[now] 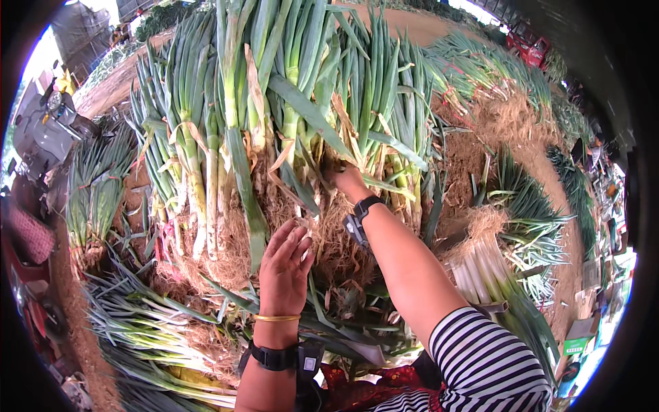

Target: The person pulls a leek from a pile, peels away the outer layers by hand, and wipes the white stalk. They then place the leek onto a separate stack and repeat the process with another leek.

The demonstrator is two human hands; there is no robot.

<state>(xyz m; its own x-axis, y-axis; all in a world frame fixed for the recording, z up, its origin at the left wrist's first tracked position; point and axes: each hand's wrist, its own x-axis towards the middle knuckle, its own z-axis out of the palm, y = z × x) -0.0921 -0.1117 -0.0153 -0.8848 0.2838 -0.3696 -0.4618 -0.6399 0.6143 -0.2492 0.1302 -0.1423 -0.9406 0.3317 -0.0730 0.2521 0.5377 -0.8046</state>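
A tall heap of large green onions (pixel 199 137) stands in front of me, green leaves up and tangled brown roots below. My right hand (pixel 349 182) reaches in among the stalks near the middle of the heap. Its fingers are hidden there, so what they touch cannot be seen. Nearer to me and to the left, my left hand (pixel 286 259) is raised in front of the roots. Its fingers are loosely bent and a little apart, with nothing visible in them. A long green leaf (pixel 248 199) hangs down just beside it.
More green onions (pixel 151 329) lie at the lower left, and a bunch with pale stems (pixel 491 268) lies to the right. A tied bundle (pixel 96 192) stands at the left. Other piles (pixel 494 75) spread over the brown ground (pixel 559 240). A green box (pixel 580 333) sits far right.
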